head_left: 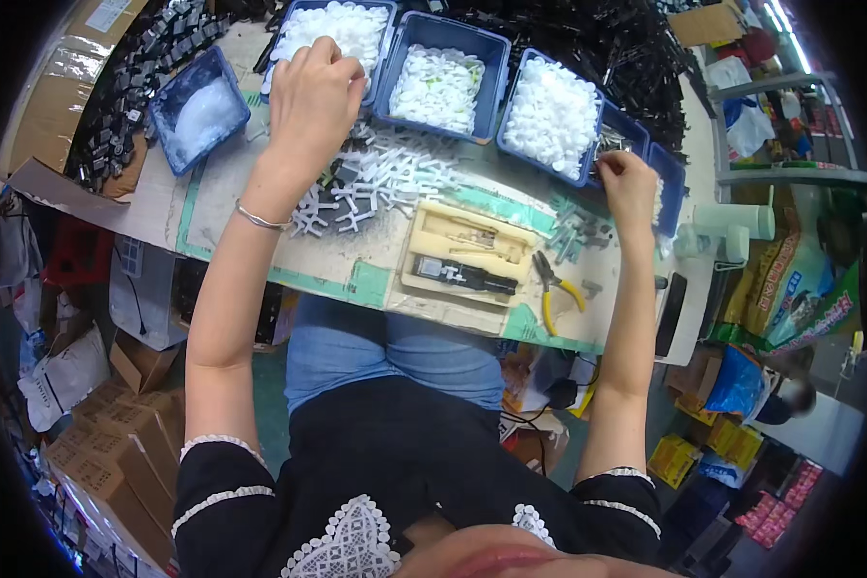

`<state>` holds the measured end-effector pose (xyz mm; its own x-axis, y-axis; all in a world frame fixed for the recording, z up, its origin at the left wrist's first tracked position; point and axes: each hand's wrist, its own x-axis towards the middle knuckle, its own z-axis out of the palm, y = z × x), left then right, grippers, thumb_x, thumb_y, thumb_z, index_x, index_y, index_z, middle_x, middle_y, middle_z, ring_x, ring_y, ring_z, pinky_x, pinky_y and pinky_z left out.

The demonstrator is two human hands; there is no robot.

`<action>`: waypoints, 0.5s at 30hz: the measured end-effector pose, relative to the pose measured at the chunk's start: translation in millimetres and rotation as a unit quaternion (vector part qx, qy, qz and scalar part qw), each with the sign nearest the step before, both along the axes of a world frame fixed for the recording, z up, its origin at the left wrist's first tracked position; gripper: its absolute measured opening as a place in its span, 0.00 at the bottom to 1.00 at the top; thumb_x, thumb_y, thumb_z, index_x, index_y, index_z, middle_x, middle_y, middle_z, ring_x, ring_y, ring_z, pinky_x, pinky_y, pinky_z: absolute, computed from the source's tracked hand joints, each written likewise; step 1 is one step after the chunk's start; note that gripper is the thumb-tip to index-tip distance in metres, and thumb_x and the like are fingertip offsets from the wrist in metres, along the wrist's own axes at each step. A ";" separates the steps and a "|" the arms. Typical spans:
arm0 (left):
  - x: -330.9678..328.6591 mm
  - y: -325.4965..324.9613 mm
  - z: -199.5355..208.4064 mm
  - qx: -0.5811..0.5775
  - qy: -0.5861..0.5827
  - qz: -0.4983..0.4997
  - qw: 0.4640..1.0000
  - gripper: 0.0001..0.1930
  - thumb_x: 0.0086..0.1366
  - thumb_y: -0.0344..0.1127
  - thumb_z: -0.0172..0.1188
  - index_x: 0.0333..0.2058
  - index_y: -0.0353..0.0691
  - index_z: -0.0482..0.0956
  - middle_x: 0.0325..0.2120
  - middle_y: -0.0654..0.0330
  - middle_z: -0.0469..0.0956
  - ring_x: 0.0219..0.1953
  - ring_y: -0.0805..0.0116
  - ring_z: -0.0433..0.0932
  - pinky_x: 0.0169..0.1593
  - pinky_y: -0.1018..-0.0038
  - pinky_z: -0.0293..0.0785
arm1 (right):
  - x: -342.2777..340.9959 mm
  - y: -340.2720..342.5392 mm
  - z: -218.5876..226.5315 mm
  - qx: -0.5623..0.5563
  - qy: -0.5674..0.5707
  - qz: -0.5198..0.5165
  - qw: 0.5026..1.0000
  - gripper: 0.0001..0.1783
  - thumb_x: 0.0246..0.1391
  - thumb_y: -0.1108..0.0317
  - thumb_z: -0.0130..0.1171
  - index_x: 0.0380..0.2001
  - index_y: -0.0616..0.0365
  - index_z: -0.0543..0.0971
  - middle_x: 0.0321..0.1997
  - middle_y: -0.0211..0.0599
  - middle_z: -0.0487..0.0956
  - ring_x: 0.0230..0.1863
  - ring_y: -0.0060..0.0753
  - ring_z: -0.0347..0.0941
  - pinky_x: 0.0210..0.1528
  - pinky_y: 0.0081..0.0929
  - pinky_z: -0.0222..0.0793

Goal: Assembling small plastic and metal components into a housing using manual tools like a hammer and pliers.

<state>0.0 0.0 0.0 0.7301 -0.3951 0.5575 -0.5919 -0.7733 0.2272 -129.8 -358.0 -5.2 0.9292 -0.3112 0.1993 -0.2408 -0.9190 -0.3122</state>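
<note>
My left hand (316,101) reaches to the near edge of a blue bin of small white plastic pieces (352,34). Its fingers are bent closed, and the tips are hidden. My right hand (630,193) pinches at a small blue bin holding shiny metal parts (611,144); whatever sits between thumb and fingers is too small to name. Between my arms, a cream-coloured fixture block (467,241) lies on the table with a black part with a silvery end (464,275) in its near slot. Loose white branched plastic pieces (385,173) are heaped beyond it.
More blue bins of white pieces (437,87) (552,116) line the back. A tilted blue bin (202,111) holds white material at left. Yellow-handled pliers (553,294) lie right of the block. Black parts (588,43) pile up behind; a pale green cup (742,220) stands at right.
</note>
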 end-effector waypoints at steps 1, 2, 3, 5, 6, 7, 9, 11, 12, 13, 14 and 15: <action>0.5 -0.8 -1.1 0.006 0.002 -0.007 1.000 0.03 0.51 0.32 0.59 0.24 0.41 0.77 0.27 0.61 0.70 0.34 0.63 0.71 0.37 0.67 0.62 | -1.4 -1.8 -3.6 -0.006 -0.027 0.019 0.999 0.08 0.45 0.74 0.56 0.32 0.60 0.79 0.31 0.45 0.78 0.33 0.43 0.76 0.36 0.31 0.70; 1.2 -2.1 -1.8 0.012 0.005 -0.015 1.000 0.03 0.51 0.31 0.59 0.23 0.40 0.77 0.27 0.61 0.70 0.33 0.63 0.71 0.37 0.67 0.62 | -2.1 -3.7 -5.0 -0.012 -0.053 0.039 0.998 0.07 0.46 0.76 0.54 0.31 0.61 0.78 0.30 0.46 0.78 0.32 0.44 0.75 0.36 0.32 0.70; 2.9 -1.3 -0.1 0.013 0.004 -0.016 1.000 0.03 0.51 0.31 0.59 0.23 0.40 0.77 0.27 0.61 0.70 0.33 0.63 0.71 0.37 0.67 0.62 | -1.7 -2.2 -2.9 -0.011 -0.054 0.038 0.998 0.07 0.46 0.76 0.54 0.31 0.61 0.78 0.30 0.46 0.78 0.32 0.44 0.75 0.36 0.32 0.70; 7.0 -0.6 2.6 0.041 -0.022 -0.022 0.999 0.03 0.52 0.31 0.58 0.23 0.39 0.74 0.27 0.60 0.70 0.33 0.63 0.71 0.37 0.67 0.62 | -1.1 1.7 3.3 -0.059 -0.080 0.033 0.995 0.05 0.46 0.75 0.55 0.29 0.62 0.76 0.30 0.46 0.77 0.31 0.47 0.74 0.35 0.36 0.69; 6.7 -0.7 3.9 0.041 -0.022 -0.024 0.999 0.03 0.52 0.31 0.58 0.23 0.39 0.74 0.27 0.60 0.70 0.33 0.63 0.71 0.37 0.67 0.62 | -2.9 2.4 6.0 -0.060 -0.079 0.030 0.995 0.05 0.46 0.75 0.55 0.29 0.62 0.76 0.30 0.46 0.77 0.31 0.47 0.74 0.35 0.36 0.69; 6.4 0.2 5.7 0.011 -0.031 -0.040 0.999 0.03 0.53 0.30 0.57 0.23 0.39 0.73 0.27 0.60 0.70 0.33 0.62 0.71 0.36 0.67 0.62 | -4.9 3.5 8.4 -0.090 -0.101 0.023 0.991 0.04 0.46 0.76 0.54 0.28 0.63 0.74 0.29 0.45 0.76 0.29 0.45 0.74 0.33 0.34 0.69; 8.0 2.4 5.2 -0.019 -0.039 -0.058 0.997 0.04 0.54 0.30 0.56 0.23 0.38 0.72 0.26 0.59 0.71 0.32 0.61 0.72 0.36 0.67 0.63 | -9.9 10.6 18.1 -0.120 -0.121 0.013 0.985 0.03 0.46 0.76 0.54 0.27 0.63 0.73 0.27 0.45 0.76 0.28 0.44 0.74 0.32 0.32 0.69; 10.5 8.1 2.5 -0.114 -0.015 -0.096 0.989 0.02 0.55 0.28 0.55 0.26 0.37 0.71 0.25 0.57 0.73 0.28 0.57 0.73 0.33 0.66 0.65 | -17.7 32.7 31.8 0.026 -0.157 -0.046 0.986 0.02 0.47 0.78 0.53 0.26 0.64 0.71 0.26 0.41 0.74 0.26 0.34 0.74 0.29 0.25 0.68; 6.0 7.9 4.9 -0.147 0.015 -0.098 0.984 0.03 0.56 0.26 0.54 0.30 0.35 0.71 0.24 0.58 0.75 0.26 0.63 0.76 0.30 0.70 0.68 | -23.5 41.8 31.9 0.150 -0.216 -0.016 0.965 0.02 0.49 0.80 0.53 0.25 0.64 0.70 0.25 0.36 0.74 0.27 0.23 0.73 0.29 0.18 0.68; -3.2 6.7 6.3 -0.144 0.021 -0.102 0.984 0.03 0.56 0.26 0.54 0.30 0.35 0.71 0.24 0.58 0.75 0.26 0.63 0.76 0.30 0.70 0.68 | -30.1 62.6 37.8 0.240 -0.237 0.026 0.941 0.03 0.49 0.80 0.54 0.26 0.63 0.70 0.27 0.35 0.74 0.29 0.23 0.73 0.31 0.18 0.68; -15.2 1.2 7.6 -0.235 0.099 -0.117 0.960 0.04 0.58 0.25 0.54 0.33 0.35 0.72 0.25 0.60 0.76 0.28 0.68 0.77 0.30 0.75 0.70 | -37.2 88.4 47.1 0.326 -0.257 0.064 0.908 0.05 0.49 0.81 0.54 0.26 0.63 0.69 0.28 0.35 0.75 0.31 0.22 0.74 0.32 0.18 0.69; -28.8 -5.6 6.5 -0.320 0.177 -0.128 0.922 0.05 0.59 0.25 0.54 0.35 0.35 0.72 0.26 0.62 0.77 0.29 0.73 0.78 0.30 0.79 0.71 | -41.9 112.1 49.0 0.358 -0.269 0.105 0.888 0.07 0.48 0.83 0.55 0.27 0.62 0.68 0.31 0.36 0.75 0.34 0.23 0.74 0.37 0.19 0.70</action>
<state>-28.8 -5.6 6.5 0.8398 -0.2523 0.4807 -0.5372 -0.2591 0.8026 -171.7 -245.9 43.8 0.8123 -0.3683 0.4523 0.2725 -0.4460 -0.8526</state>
